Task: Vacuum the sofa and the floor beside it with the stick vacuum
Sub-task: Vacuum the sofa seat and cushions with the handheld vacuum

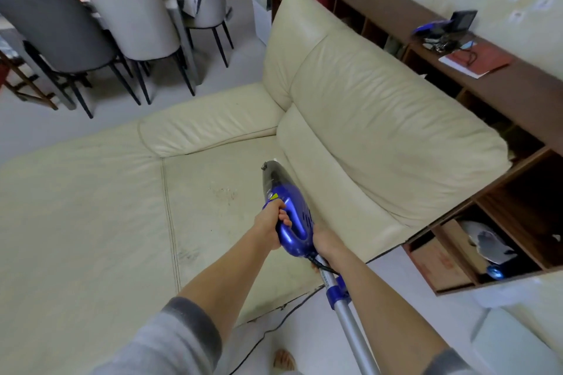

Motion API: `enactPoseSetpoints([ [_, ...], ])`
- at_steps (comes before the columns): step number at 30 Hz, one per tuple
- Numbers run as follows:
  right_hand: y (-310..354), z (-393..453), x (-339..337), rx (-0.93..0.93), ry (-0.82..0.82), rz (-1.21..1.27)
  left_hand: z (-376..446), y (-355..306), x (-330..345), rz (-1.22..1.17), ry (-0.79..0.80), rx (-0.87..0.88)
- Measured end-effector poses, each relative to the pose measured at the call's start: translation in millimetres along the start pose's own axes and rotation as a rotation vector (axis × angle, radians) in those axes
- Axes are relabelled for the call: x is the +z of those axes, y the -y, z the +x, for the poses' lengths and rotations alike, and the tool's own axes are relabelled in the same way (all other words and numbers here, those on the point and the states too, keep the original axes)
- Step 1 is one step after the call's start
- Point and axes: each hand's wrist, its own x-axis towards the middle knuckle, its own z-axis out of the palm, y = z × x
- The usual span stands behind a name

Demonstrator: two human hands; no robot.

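Vacuum (289, 210): blue body held over the sofa seat, dark nose pointing far, toward the backrest.
Left hand (271, 227): fingers curled round the loop handle.
Right hand (324, 239): against the body's near right side; grip mostly hidden, cannot tell.
Tube (350, 320): silver, running near and right.
Sofa (380, 119): cream leather; crumbs on the seat left of the nose.
Floor (310, 332): pale, near the sofa's edge.

No readable text anywhere in my view. Yellow label patch on blue stick vacuum (289, 216) body, just above my grip: marks too small to read. Papers on wall at top right corner: blurred, illegible.
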Motion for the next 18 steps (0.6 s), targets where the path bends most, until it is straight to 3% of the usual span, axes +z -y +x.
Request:
enactPoseSetpoints([
  [18, -15, -1, -4, 0.082, 0.116, 0.096, 5, 13, 0, 0.099, -0.036, -0.068],
])
